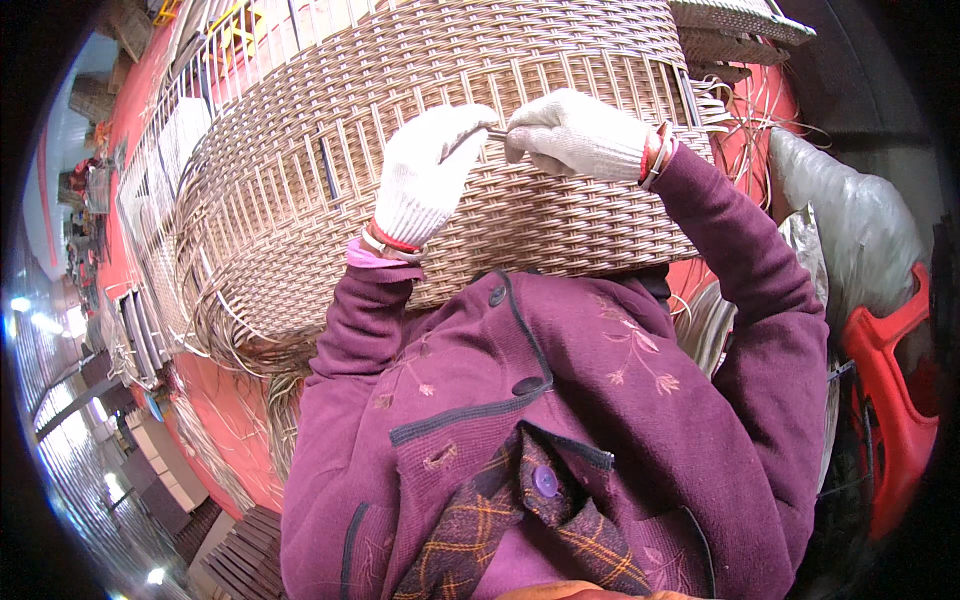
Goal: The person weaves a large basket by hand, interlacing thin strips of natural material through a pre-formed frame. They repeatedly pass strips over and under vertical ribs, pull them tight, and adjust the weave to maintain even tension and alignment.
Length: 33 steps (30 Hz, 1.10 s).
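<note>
A large panel of woven tan wicker (480,225) lies across my front, with rows of open gaps along its upper part. My left hand (432,172), in a white knit glove, is closed over the weave with its fingertips pinched. My right hand (585,132), gloved the same way, meets it from the right, also pinching. Between the two sets of fingertips shows a short piece of wicker strand (497,134); the rest of it is hidden by the gloves. Both hands are just above the panel, near the gaps.
Loose strand ends (735,120) stick out past the panel's right edge. More strands (235,325) hang in a tangle at its lower left. A red plastic chair (885,370) and a clear plastic sack (850,205) stand at my right. The floor (225,420) is red.
</note>
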Each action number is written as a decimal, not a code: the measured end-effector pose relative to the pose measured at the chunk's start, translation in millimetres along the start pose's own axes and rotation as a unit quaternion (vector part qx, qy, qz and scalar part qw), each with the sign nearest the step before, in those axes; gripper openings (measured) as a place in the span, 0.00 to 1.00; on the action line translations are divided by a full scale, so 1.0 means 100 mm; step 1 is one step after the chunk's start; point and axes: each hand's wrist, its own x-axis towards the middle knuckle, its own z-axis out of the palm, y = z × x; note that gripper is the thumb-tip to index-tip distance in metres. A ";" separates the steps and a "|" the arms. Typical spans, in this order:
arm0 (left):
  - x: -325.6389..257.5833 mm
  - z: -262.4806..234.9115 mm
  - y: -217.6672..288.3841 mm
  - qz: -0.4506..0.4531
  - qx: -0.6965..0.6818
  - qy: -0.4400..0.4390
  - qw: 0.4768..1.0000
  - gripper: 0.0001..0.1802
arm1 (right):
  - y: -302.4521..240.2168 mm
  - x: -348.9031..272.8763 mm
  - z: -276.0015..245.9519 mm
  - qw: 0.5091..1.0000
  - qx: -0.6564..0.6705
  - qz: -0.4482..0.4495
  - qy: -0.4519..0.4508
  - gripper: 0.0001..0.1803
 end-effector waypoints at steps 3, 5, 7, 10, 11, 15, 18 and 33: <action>0.05 0.03 0.02 0.075 0.017 -0.017 0.997 0.12 | 0.03 -0.05 -0.04 0.999 0.034 0.026 -0.014 0.18; 0.07 0.03 0.05 0.069 0.032 -0.062 0.995 0.12 | 0.07 -0.07 -0.05 0.999 -0.028 -0.027 -0.004 0.18; 0.09 0.06 0.08 0.018 0.042 -0.098 0.994 0.10 | 0.14 -0.09 -0.04 0.995 -0.055 -0.086 -0.016 0.17; 0.14 0.14 0.11 -0.035 0.061 -0.112 0.991 0.09 | 0.28 -0.16 0.10 0.976 -0.155 -0.079 0.132 0.11; 0.18 0.18 0.12 -0.040 0.056 -0.115 0.991 0.09 | 0.33 -0.18 0.18 0.930 -0.263 -0.133 0.220 0.11; 0.32 0.43 0.22 -0.095 0.023 -0.145 0.985 0.11 | 0.57 -0.42 0.25 0.878 -0.300 -0.163 0.336 0.09; 0.50 0.68 0.33 -0.045 -0.010 -0.153 0.987 0.12 | 0.73 -0.59 0.17 0.869 -0.262 -0.167 0.384 0.08; 2.11 2.08 0.37 0.057 0.069 -0.388 0.917 0.16 | 1.95 -1.08 -1.08 0.837 -0.289 0.062 0.461 0.14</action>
